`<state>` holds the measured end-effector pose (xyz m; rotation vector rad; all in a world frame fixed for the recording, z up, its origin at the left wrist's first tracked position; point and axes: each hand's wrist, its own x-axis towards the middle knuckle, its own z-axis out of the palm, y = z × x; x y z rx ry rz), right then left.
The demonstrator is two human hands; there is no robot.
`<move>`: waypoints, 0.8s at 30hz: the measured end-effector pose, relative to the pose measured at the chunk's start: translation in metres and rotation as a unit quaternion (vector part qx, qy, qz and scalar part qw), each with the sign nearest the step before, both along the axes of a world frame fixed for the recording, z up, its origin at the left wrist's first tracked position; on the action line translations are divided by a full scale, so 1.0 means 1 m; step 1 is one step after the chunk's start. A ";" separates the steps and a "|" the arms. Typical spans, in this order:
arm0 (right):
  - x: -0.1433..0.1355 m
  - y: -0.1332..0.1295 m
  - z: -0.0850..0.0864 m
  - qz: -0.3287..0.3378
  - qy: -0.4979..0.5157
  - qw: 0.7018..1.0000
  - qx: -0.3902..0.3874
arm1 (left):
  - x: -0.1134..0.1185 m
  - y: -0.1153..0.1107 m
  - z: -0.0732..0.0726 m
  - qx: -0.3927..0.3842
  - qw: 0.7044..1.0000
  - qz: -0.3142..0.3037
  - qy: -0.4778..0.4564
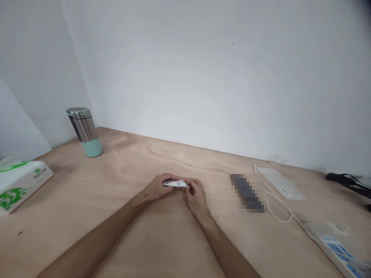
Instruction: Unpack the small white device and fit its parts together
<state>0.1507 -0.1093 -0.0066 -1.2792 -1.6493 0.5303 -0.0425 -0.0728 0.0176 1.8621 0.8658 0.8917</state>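
Near the middle of the wooden table (162, 247), a small white flat object (177, 183) with a grey mark on its side is held between both hands. It seems to have thin clear wrapping at its right end; its exact kind I cannot make out. My left hand (158, 187) grips its left end, thumb below and fingers above. At the right end, my right hand (196, 196) has its fingers curled in and pinched at the edge. The object's far side is hidden by the fingers.
On the left stand a steel and mint-green flask (87, 133) and a tissue pack (27, 185). To the right lie a blurred dark phone-like item (247, 193), a white cable (279, 218), a clear plastic sleeve (281, 183), a blue-and-white packet (339, 251) and a black strap (350, 183).
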 end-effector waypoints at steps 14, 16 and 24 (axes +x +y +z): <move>0.000 0.000 0.005 -0.062 0.063 0.992 -0.095 | 0.007 0.005 -0.014 -0.006 0.980 0.194 -0.047; 0.000 0.002 0.002 -0.075 -0.019 0.995 -0.063 | 0.006 0.006 -0.017 0.066 0.976 0.209 0.004; 0.001 0.001 -0.004 -0.140 -0.105 0.983 -0.063 | 0.006 0.005 -0.013 0.138 0.967 0.158 0.145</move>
